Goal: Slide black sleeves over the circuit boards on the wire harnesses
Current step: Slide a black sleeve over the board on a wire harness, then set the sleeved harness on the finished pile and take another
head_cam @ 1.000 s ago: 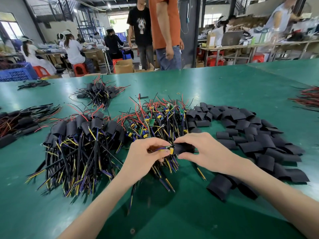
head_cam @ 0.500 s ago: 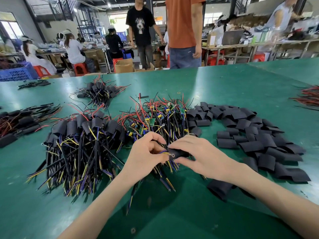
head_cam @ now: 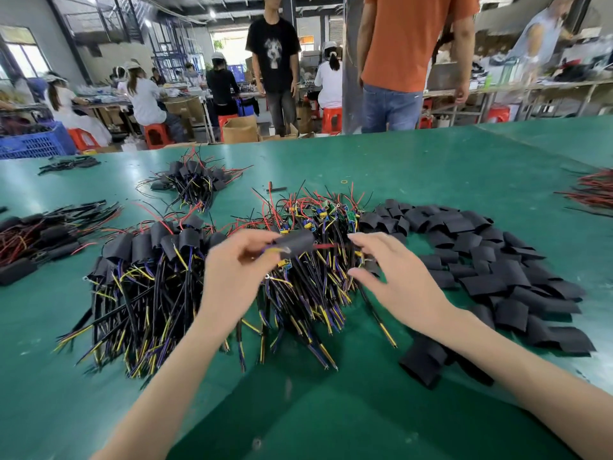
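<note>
Sleeve [head_cam: 295, 243] on a harness pinched in the left hand [head_cam: 238, 270] grip above the bare harness pile [head_cam: 311, 260], right hand [head_cam: 394, 277] just right of it, grip wide and empty, loose sleeves [head_cam: 491, 260] farther right on the bench [head_cam: 431, 167]

Both forearms are bare up to the frame edge, with no sleeves visible. The left hand [head_cam: 232, 277] and the right hand [head_cam: 394, 283] wear no gloves, rings or watch.
</note>
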